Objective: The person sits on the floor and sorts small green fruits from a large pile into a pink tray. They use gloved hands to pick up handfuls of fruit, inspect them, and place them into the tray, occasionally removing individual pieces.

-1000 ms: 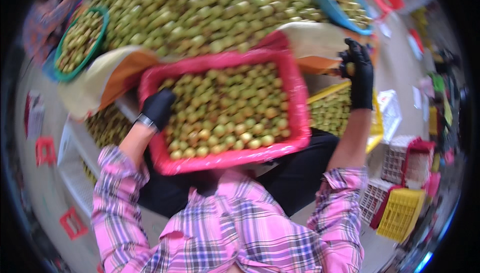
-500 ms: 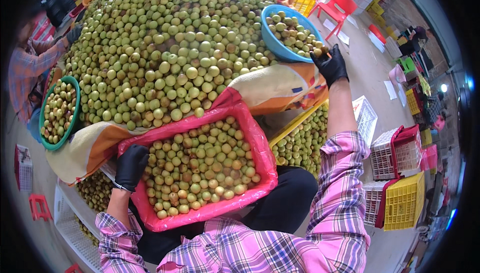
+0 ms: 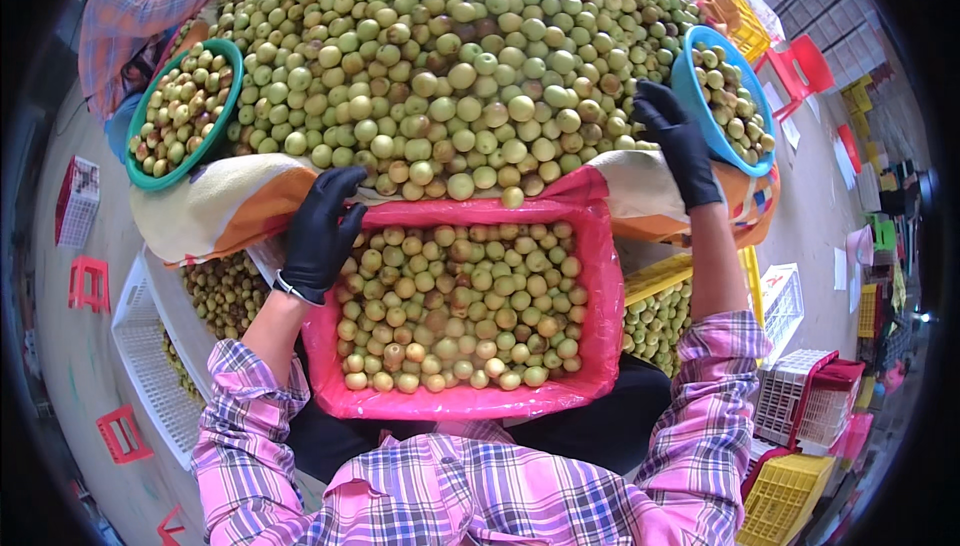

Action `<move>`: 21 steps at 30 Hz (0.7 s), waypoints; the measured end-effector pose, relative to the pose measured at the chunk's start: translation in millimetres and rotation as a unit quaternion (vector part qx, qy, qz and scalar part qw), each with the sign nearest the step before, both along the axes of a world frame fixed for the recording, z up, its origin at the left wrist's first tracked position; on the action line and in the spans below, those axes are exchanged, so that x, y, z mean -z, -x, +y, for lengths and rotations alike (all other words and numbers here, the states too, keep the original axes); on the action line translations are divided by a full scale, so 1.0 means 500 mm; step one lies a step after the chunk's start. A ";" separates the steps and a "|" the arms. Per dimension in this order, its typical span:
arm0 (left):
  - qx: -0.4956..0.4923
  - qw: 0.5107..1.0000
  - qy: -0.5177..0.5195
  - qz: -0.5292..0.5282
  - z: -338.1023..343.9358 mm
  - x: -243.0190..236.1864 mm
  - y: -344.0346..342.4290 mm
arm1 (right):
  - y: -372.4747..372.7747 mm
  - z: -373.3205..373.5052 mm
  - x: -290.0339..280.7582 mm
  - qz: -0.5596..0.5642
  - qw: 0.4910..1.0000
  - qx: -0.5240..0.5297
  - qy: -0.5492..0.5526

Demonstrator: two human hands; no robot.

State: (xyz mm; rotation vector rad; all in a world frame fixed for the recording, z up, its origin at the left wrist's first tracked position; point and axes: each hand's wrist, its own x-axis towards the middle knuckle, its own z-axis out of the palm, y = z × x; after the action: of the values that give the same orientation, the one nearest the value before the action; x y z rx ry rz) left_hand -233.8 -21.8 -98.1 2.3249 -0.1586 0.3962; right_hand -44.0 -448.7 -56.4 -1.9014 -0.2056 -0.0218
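A large heap of small round green fruits with brownish patches [image 3: 430, 76], looking like jujubes, spreads in front of me. Between my arms is a crate lined with pink plastic [image 3: 465, 404], filled with the same fruits. My left hand [image 3: 325, 226], in a black glove, hovers by the crate's far left corner with its fingers loosely apart and nothing seen in them. The other black-gloved hand, my right hand [image 3: 678, 141], reaches to the heap's right edge, fingers stretched out, beside a blue basin [image 3: 688, 76] of browner fruits. No fruit shows in it.
A green basin [image 3: 238, 96] of fruits stands at the left, near another person [image 3: 140, 21] at the heap. Patterned cloth [image 3: 220, 206] covers the heap's near edge. White crates [image 3: 150, 326], yellow crates [image 3: 785, 496] and red stools [image 3: 90, 284] flank me on both sides.
My right hand has come away from the blue basin's near rim to the heap's edge. My left hand has moved from the crate's left side up to its far corner. The view has turned.
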 end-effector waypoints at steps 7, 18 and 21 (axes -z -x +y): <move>-0.041 0.995 0.071 0.064 0.008 0.021 -0.016 | -0.011 0.153 0.067 -0.219 0.955 -0.018 0.197; -0.021 0.992 0.083 0.098 -0.002 0.028 -0.025 | 0.158 0.309 0.044 -0.306 0.914 -0.154 0.216; -0.017 0.992 0.087 0.092 0.002 0.035 -0.022 | 0.184 0.310 0.039 -0.272 0.927 -0.193 0.174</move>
State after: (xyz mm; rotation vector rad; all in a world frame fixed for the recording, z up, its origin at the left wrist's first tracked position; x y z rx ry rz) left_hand -222.7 -21.0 -115.7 2.1804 0.0062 0.2024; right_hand -136.1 -293.5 -75.9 -2.1375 -1.0170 -0.2642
